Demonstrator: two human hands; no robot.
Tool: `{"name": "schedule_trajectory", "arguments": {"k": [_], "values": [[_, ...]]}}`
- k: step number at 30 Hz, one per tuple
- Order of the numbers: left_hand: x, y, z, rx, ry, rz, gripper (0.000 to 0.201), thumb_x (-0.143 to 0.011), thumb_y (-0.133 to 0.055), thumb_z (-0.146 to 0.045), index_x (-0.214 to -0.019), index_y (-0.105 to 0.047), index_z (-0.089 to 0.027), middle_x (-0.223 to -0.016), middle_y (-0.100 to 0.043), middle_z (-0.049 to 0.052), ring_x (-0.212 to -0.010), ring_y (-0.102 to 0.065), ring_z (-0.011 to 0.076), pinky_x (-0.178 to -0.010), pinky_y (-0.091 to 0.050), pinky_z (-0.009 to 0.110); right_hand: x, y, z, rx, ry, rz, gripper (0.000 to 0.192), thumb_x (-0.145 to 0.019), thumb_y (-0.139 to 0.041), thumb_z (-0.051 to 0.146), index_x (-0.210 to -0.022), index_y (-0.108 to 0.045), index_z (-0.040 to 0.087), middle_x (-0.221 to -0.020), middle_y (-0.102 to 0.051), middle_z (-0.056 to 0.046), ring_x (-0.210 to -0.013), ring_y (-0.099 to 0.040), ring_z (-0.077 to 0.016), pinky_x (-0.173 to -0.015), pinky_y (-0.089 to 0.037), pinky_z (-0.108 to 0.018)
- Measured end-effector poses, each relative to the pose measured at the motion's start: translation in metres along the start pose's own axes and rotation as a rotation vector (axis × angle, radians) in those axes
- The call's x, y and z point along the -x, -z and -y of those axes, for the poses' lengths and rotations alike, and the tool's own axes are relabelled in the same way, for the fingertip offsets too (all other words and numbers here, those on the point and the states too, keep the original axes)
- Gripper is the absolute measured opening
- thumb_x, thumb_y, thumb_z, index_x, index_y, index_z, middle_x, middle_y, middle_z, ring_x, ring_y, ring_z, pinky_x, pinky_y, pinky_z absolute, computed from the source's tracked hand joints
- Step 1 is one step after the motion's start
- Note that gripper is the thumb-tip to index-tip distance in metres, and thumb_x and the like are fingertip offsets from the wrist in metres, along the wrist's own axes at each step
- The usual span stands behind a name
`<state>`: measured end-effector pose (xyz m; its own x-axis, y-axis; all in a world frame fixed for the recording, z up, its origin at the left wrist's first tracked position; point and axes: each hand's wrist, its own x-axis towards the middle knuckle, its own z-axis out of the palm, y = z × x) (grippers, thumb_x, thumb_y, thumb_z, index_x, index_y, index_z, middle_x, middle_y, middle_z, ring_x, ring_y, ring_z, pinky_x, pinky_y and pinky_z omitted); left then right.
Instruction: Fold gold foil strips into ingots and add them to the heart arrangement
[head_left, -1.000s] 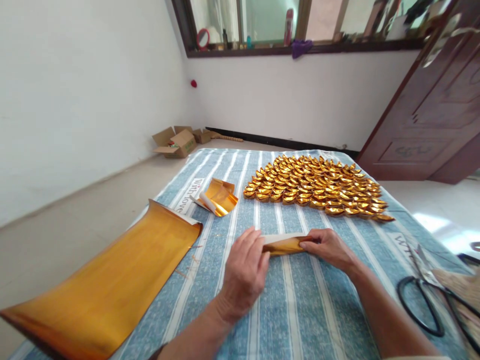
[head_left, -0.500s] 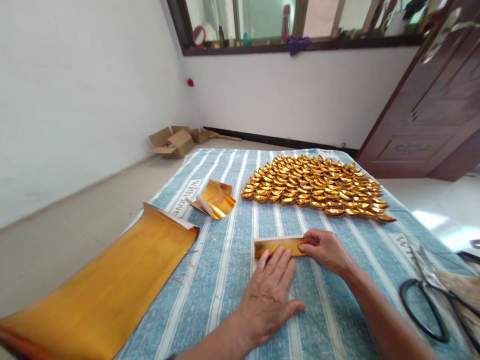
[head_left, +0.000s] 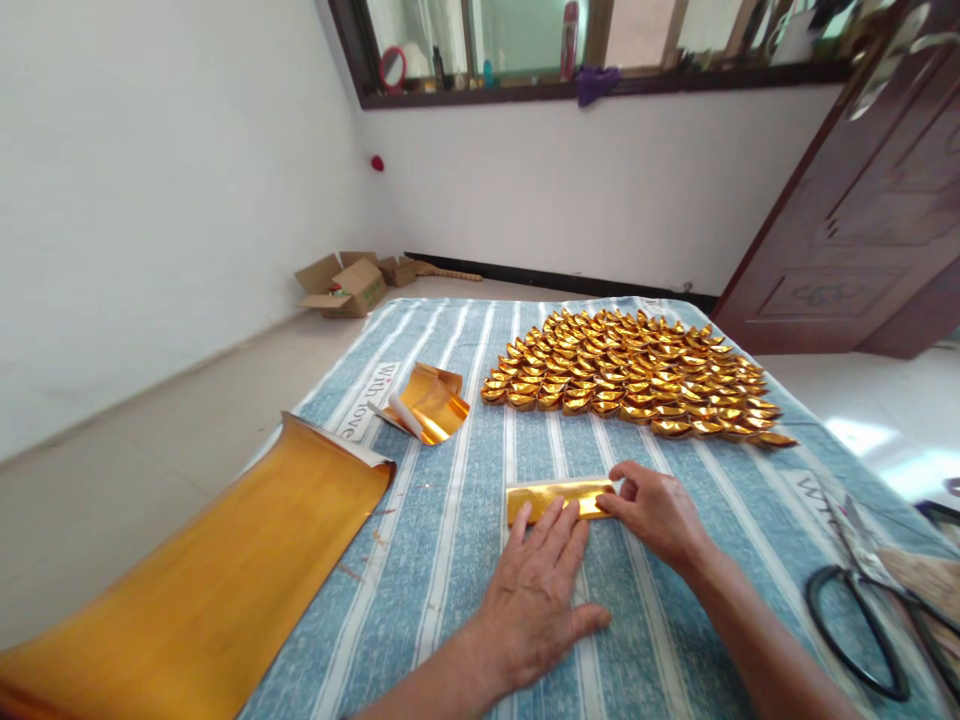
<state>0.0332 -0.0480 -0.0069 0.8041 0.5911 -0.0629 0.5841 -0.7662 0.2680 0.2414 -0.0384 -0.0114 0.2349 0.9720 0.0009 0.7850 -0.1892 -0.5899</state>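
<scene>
A folded strip of gold foil paper [head_left: 536,495] lies flat on the striped cloth, with a thin white edge along its far side. My left hand [head_left: 536,600] rests palm down, fingers stretched out and their tips pressing on the strip's near side; its thumb sticks out to the right. At the strip's right end, my right hand [head_left: 660,515] has its thumb on the foil and its index finger bent by the far corner, gripping that end. Beyond both hands stand many small gold paper ingots [head_left: 637,380] in tight rows.
A large gold foil sheet [head_left: 202,570] covers the table's left side. Curled foil pieces [head_left: 431,405] lie past it. Black-handled scissors [head_left: 855,600] are at the right edge on the cloth [head_left: 435,540]. An opened cardboard box [head_left: 352,288] sits on the floor behind.
The strip has gone from dull to brightly shining. My right index finger and thumb have shifted slightly at its right end. The left hand stays flat in nearly the same place.
</scene>
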Motion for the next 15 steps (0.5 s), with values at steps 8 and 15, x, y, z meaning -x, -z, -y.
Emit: {"name": "schedule_trajectory", "arguments": {"k": [8, 15], "values": [[-0.0008, 0.0007, 0.0036, 0.043, -0.010, -0.053, 0.075, -0.089, -0.035, -0.064, -0.146, -0.025, -0.017, -0.154, -0.023, 0.010, -0.143, -0.014, 0.0265, -0.114, -0.014, 0.056, -0.0011, -0.0020, 0.0001, 0.002, -0.001, -0.017, 0.015, -0.075, -0.063, 0.034, -0.085, -0.064, 0.022, -0.059, -0.060, 0.005, -0.059, -0.056, -0.0151, -0.057, -0.034, -0.025], [-0.0050, 0.0068, 0.0008, 0.020, 0.015, 0.008, 0.074, -0.086, -0.051, -0.055, -0.145, -0.028, -0.017, -0.153, -0.025, 0.013, -0.142, -0.017, 0.0300, -0.112, -0.019, 0.058, -0.0014, -0.0040, -0.0013, 0.017, 0.016, -0.022, 0.017, -0.076, -0.062, 0.034, -0.087, -0.063, 0.022, -0.061, -0.062, 0.004, -0.059, -0.057, -0.0153, -0.057, -0.034, -0.025]]}}
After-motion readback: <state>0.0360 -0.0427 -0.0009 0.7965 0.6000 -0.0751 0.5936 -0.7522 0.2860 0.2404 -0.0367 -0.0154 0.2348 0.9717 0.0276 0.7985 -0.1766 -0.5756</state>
